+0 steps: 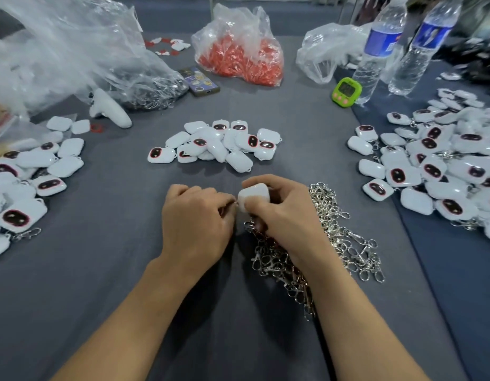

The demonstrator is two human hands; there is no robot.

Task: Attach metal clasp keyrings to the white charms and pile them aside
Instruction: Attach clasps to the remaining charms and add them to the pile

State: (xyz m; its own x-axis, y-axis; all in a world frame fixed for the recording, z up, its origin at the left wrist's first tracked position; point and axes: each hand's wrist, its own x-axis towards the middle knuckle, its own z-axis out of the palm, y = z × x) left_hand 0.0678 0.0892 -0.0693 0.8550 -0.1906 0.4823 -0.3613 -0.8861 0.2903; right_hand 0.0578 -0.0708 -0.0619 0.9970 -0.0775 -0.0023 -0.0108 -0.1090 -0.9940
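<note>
My right hand (pixel 282 213) grips a white charm (pixel 253 195) between thumb and curled fingers, just above the grey table (pixel 128 270). My left hand (pixel 197 215), fingers curled, pinches a small metal ring (pixel 234 205) at the charm's left edge. A heap of clasp keyrings (pixel 345 237) lies under my right wrist. Loose charms (pixel 219 144) sit just beyond, and bigger charm piles lie far left (pixel 26 182) and far right (pixel 444 166).

Grey cloth tabletop (pixel 106 284); bluer cloth (pixel 458 298) along rt edge; soft even light, faint shadows.
</note>
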